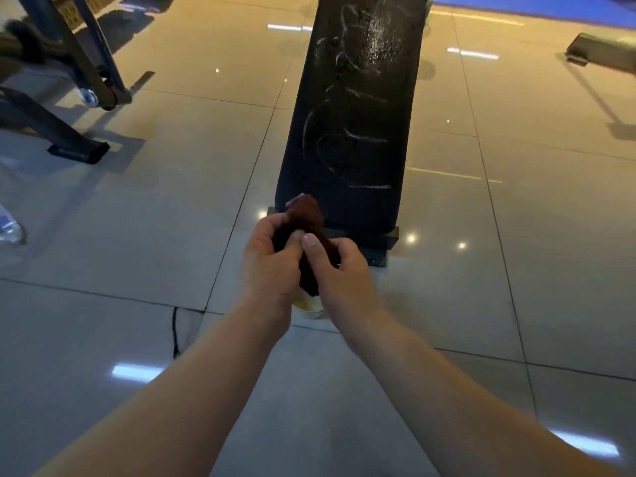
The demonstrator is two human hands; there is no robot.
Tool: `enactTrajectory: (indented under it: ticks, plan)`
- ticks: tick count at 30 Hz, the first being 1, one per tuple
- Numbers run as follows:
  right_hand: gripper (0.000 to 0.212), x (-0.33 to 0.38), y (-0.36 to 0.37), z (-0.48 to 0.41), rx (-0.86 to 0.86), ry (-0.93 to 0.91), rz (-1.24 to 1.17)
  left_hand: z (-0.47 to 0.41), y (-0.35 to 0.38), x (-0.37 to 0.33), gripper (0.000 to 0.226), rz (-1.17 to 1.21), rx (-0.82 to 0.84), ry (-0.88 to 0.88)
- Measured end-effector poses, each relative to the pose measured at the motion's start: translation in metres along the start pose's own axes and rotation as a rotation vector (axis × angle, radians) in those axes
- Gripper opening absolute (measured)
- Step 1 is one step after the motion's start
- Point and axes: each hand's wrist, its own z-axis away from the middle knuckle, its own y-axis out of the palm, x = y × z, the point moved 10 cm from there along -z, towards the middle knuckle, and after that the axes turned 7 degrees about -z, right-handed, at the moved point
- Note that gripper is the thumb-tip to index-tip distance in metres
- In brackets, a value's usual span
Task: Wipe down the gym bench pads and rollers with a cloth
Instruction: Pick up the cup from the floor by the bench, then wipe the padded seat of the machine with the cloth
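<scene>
At the far left edge of the frame a clear plastic bottle (10, 225) lies on the tiles, and above it, in the upper left, stands the dark frame of another machine (86, 63); I judge neither matters to this step.

Near the centre, my left hand (272, 259) grips the brown cloth (308, 215), fingers curled round the bunch and the thumb pressed on top. The cloth is gathered into a thick roll. Its long axis runs from a tip at the near left corner of the bench pad (351, 115) down between my palms. Its lower end hangs over a pale cup (309, 306), mostly hidden under my wrists. I think I hold it there to wring or regather it, so that any drips fall in the cup.

My right hand (344, 270) pinches the same roll from the other side, thumb tip against my left thumb, the other fingers wrapped behind.

The black pad runs lengthwise away from me, from its base bar (385, 241) just beyond my knuckles to the top centre of the frame. White smears streak its surface, so most of the wiping looks undone.
</scene>
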Motion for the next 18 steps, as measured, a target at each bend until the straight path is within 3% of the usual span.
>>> enactTrajectory:
  ticks: [5,12,18]
  plan:
    - [0.007,0.117,-0.003,0.049,-0.055,-0.189,0.276,0.057,-0.015,-0.102,0.023,-0.091,0.016,0.032]
    - [0.011,0.268,0.003,0.119,-0.038,-0.128,0.132,0.126,-0.022,-0.259,0.024,-0.226,0.046,0.043]
    - [0.022,0.369,0.009,0.157,0.035,0.110,-0.159,0.174,0.001,-0.359,0.024,0.148,0.224,-0.189]
